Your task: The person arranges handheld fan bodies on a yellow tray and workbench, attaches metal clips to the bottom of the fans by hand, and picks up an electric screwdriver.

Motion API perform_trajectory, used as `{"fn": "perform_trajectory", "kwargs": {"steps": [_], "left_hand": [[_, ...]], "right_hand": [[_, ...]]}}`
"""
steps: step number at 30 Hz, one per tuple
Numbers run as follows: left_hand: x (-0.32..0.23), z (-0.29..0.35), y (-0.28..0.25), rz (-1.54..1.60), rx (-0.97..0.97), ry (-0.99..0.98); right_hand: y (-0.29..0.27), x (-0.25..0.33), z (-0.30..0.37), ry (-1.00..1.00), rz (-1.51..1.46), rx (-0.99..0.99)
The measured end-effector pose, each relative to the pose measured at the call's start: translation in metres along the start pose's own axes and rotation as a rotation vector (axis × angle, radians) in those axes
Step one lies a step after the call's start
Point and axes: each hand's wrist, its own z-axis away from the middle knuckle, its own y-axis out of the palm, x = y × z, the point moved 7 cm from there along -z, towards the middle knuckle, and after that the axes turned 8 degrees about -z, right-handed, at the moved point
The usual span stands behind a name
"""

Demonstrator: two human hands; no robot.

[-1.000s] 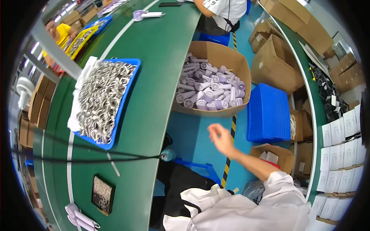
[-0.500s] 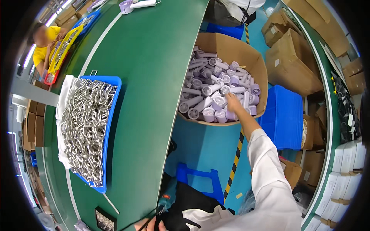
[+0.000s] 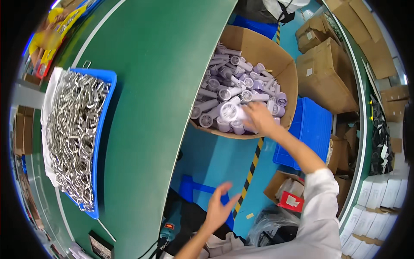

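Note:
My right hand (image 3: pixel 261 120) is closed round a pale lilac handheld fan (image 3: pixel 229 112), lifted over the near side of a big cardboard box (image 3: pixel 278 58). Its round grille faces up and to the left; my fingers cover much of its body. Many similar fans (image 3: pixel 212 105) lie jumbled in the box. My left hand (image 3: pixel 218 209) hovers above the blue stool, fingers spread, holding nothing. Beside it, a teal power screwdriver (image 3: pixel 169 232) with an orange switch rests near the edge of the green table (image 3: pixel 146 129).
A blue tray (image 3: pixel 105 112) heaped with metal buckle-like pieces (image 3: pixel 73 134) stands on the table. Blue crates (image 3: pixel 307 129) and cartons (image 3: pixel 327 77) line the right side. A blue stool (image 3: pixel 187 188) stands below the box. Across the table, a person in yellow (image 3: pixel 47 39) works at trays.
My right hand has drawn back from the pile with a fan in it. My left hand has risen from the table edge and opened. The view has shifted.

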Motion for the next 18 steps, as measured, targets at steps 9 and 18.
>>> {"fn": "perform_trajectory", "kwargs": {"steps": [9,18], "left_hand": [[0.043,-0.061,0.002,0.781,-0.307,-0.374],[0.048,-0.014,-0.019,0.651,0.020,-0.349]], "right_hand": [[0.024,0.151,0.061,-0.234,-0.656,0.187],[0.103,-0.009,-0.060,0.010,-0.211,0.169]]}}
